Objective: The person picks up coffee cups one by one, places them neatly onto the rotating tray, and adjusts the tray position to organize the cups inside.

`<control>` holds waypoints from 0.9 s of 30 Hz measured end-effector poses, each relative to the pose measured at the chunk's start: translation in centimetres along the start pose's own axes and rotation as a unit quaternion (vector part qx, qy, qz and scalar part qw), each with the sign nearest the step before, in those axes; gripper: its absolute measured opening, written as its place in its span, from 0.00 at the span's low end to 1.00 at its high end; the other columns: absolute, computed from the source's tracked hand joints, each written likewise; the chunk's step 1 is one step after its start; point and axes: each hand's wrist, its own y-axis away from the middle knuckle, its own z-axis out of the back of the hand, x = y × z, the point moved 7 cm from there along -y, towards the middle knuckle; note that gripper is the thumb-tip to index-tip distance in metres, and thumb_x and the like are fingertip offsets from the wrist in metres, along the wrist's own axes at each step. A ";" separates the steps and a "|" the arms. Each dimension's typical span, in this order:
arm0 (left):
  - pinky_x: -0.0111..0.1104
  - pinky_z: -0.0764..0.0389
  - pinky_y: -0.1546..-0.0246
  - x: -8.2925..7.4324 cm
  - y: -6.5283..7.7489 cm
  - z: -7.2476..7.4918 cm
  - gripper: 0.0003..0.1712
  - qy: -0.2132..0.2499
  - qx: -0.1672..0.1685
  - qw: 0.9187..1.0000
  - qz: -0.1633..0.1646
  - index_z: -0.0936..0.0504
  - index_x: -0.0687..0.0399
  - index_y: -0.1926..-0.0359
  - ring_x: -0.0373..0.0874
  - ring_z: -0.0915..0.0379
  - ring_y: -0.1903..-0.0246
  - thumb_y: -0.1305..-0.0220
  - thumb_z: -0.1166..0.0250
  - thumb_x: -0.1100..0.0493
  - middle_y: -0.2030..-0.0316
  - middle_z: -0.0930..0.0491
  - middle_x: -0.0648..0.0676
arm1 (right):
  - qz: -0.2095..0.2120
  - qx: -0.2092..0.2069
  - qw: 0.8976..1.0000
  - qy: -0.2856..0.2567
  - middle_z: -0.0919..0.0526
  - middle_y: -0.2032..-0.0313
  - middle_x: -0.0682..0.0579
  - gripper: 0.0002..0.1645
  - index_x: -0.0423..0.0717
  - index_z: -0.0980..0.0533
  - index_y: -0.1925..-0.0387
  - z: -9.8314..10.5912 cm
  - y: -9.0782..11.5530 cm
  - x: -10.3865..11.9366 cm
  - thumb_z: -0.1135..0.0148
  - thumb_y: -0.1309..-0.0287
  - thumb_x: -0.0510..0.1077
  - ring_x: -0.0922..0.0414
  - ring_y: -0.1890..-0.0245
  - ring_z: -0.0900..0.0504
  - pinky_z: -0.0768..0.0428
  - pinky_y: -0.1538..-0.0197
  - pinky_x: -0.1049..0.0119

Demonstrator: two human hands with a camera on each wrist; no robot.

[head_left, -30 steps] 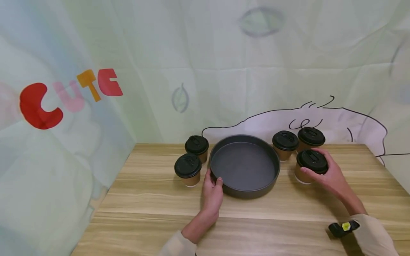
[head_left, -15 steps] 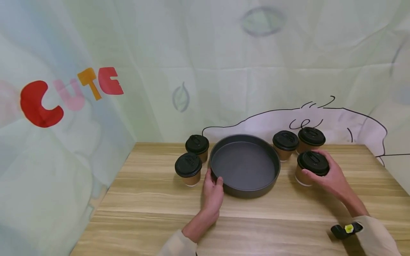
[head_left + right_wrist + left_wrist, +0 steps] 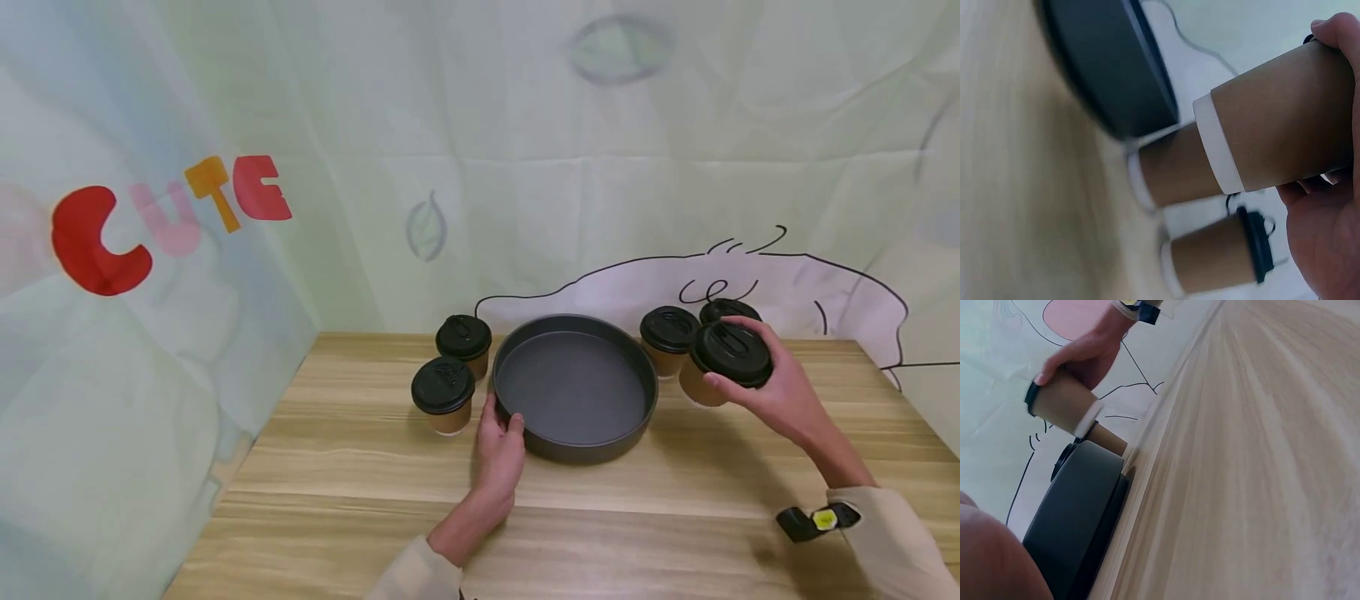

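A round dark grey cake pan (image 3: 577, 383) sits on the wooden table. My left hand (image 3: 498, 458) holds its near left edge, thumb at the rim and fingers along the outer wall. In the left wrist view only a blurred part of that hand (image 3: 991, 553) shows beside the pan's wall (image 3: 1079, 506). My right hand (image 3: 780, 392) grips a lidded brown paper coffee cup (image 3: 731, 358), thumb and fingers around it near the black lid. In the right wrist view this cup (image 3: 1285, 119) is raised off the table, its white base showing.
Two more lidded cups stand behind the raised one, a nearer cup (image 3: 667, 337) by the pan and a partly hidden cup (image 3: 727, 310). Left of the pan stand a back cup (image 3: 462, 342) and a front cup (image 3: 444, 396). A printed curtain (image 3: 525, 208) hangs behind the table.
My right hand has lifted the coffee cup off the table and moved it up and slightly back, covering more of the cup behind. My left hand and the pan have stayed in place.
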 end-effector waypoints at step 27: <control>0.50 0.45 0.24 -0.2 0.3 0.3 0.38 -0.008 -0.004 1.000 -0.011 0.54 0.68 0.19 0.61 0.55 0.22 0.22 0.49 0.68 0.20 0.54 0.68 | 0.046 0.137 0.981 -0.126 0.24 0.37 0.51 0.44 0.54 0.33 0.27 -12.0 -6.9 7.5 0.24 0.43 0.43 0.54 0.41 0.26 0.28 0.37 0.59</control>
